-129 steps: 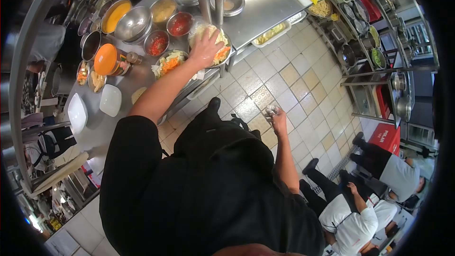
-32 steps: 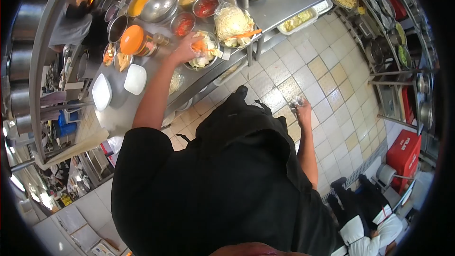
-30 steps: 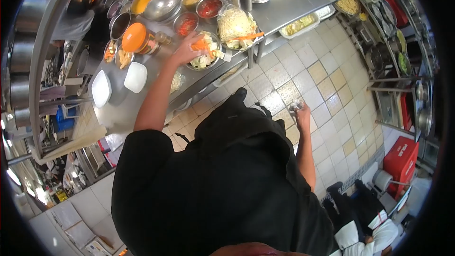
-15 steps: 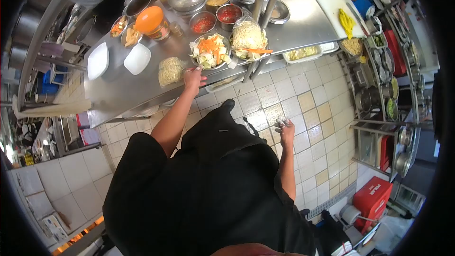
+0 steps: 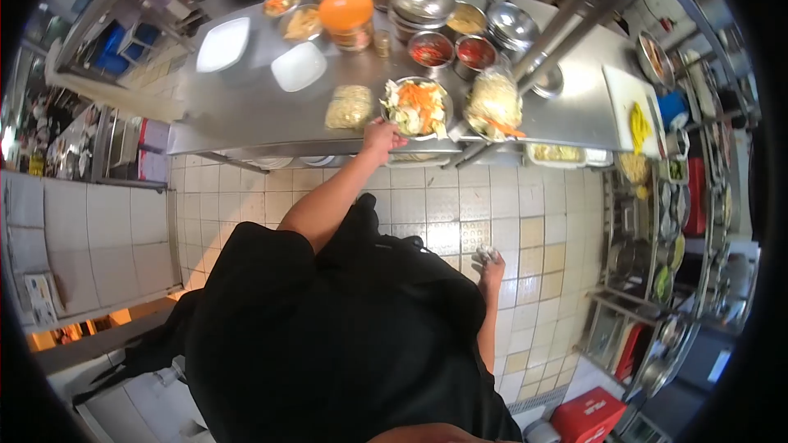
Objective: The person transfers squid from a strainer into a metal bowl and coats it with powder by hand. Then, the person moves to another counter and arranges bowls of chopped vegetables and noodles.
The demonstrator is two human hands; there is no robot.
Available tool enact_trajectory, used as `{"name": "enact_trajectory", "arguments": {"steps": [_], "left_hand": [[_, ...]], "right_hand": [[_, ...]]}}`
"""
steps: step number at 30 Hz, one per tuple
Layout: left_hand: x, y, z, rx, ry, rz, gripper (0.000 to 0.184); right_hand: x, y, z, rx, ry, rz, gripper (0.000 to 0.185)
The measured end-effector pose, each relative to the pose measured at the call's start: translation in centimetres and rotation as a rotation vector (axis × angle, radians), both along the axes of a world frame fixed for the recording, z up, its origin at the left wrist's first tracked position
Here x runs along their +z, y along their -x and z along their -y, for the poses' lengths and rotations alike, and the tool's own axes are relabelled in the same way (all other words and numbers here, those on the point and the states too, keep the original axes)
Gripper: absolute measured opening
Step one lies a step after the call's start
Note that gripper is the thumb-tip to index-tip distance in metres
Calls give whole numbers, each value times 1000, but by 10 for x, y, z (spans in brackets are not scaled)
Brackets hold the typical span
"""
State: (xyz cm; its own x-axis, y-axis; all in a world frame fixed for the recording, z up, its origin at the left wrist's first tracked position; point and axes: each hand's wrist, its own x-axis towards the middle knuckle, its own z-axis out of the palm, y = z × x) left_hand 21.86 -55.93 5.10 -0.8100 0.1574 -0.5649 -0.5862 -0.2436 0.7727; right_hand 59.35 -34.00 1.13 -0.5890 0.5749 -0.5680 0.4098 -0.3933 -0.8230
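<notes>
My left hand (image 5: 382, 139) is at the near left rim of a metal bowl (image 5: 449, 107), thumb at the rim and fingers curled under its edge. Chopped cabbage with shredded carrot (image 5: 420, 102) fills this bowl, which stands at the counter's front edge. Left of it lies a clear bag of noodles (image 5: 349, 107). To the right, a larger bag of noodles (image 5: 495, 98) rests on another bowl, with carrot strips (image 5: 502, 128) at its front. Low over the floor, my right hand (image 5: 491, 269) is closed around something crumpled and whitish-grey that I cannot make out.
Two white dishes (image 5: 299, 66) and an orange-topped tub (image 5: 345, 12) stand on the steel counter (image 5: 246, 111). Behind are bowls of red sauce (image 5: 431, 51) and stacked metal bowls (image 5: 423, 4). Slanted metal posts (image 5: 566, 37) rise at the right, near a white cutting board (image 5: 628, 107).
The view has turned, so the counter now lies more level and farther right. My left hand stays at the bowl's rim. My right hand is still closed, a little lower in view.
</notes>
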Motion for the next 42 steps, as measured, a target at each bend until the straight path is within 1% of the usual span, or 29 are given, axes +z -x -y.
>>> {"name": "enact_trajectory", "arguments": {"steps": [3, 6, 9, 12, 14, 15, 17, 19, 21, 22, 24, 25, 26, 27, 28, 29, 31, 34, 36, 37, 38, 39, 40, 41, 42], "left_hand": [[7, -3, 31, -32, 31, 6, 19], [17, -3, 72, -76, -16, 15, 27], [31, -4, 122, 13, -128, -31, 28], [42, -3, 186, 80, -118, -119, 31], [45, 5, 232, 165, -101, -108, 30], [26, 8, 263, 80, 111, -361, 29], [13, 13, 307, 118, 231, -482, 25], [27, 21, 332, 356, 44, -209, 22], [8, 30, 360, 414, 98, -207, 23], [-3, 34, 371, 429, 122, -202, 23], [-17, 41, 385, 447, 66, -194, 26], [-16, 44, 386, 465, 40, -170, 28], [-17, 44, 390, 452, -39, -183, 27], [-14, 43, 390, 432, -107, -196, 26], [-17, 37, 394, 239, -63, -313, 25], [-1, 35, 388, 345, -206, -46, 31], [28, 20, 373, 265, -104, 174, 36], [26, -6, 318, -176, 254, -11, 29], [-7, -1, 238, -581, 361, -242, 20], [50, -6, 173, -692, 376, -212, 26], [-12, -13, 125, -655, 334, -741, 35], [1, -14, 71, -750, 348, -801, 43], [16, -14, 26, -902, 433, -882, 48], [32, -18, -10, -980, 572, -892, 56], [7, -18, -46, -1069, 687, -1033, 61]], "right_hand": [[1, 10, 7, -16, 52, 73, 27], [0, 31, 17, 52, 64, 48, 28], [-3, 64, 30, 104, 31, 22, 29], [1, 103, 38, 236, -49, 52, 37], [7, 126, 47, 269, -66, 38, 39], [13, 139, 53, 287, -80, 56, 40], [16, 157, 62, 322, -96, 67, 43], [17, 171, 69, 372, -99, 35, 44], [17, 181, 78, 388, -121, 24, 42], [20, 189, 83, 407, -127, 78, 41], [20, 193, 87, 412, -106, 41, 37], [22, 194, 90, 422, -109, 11, 34], [21, 199, 90, 438, -132, 104, 32], [23, 199, 93, 381, -134, 43, 27], [24, 199, 95, 367, -127, 49, 27], [26, 198, 93, 351, -125, 56, 27], [33, 188, 87, 306, -126, 73, 27], [37, 171, 80, 209, -133, 97, 26], [31, 156, 73, 142, -91, 76, 25], [30, 149, 72, 109, -98, 71, 24], [33, 142, 70, 75, -88, 68, 24], [34, 135, 71, 45, -75, 66, 24], [35, 129, 72, 25, -58, 64, 24], [40, 125, 75, 46, -104, 79, 24], [45, 120, 77, 27, -111, 83, 25]]}}
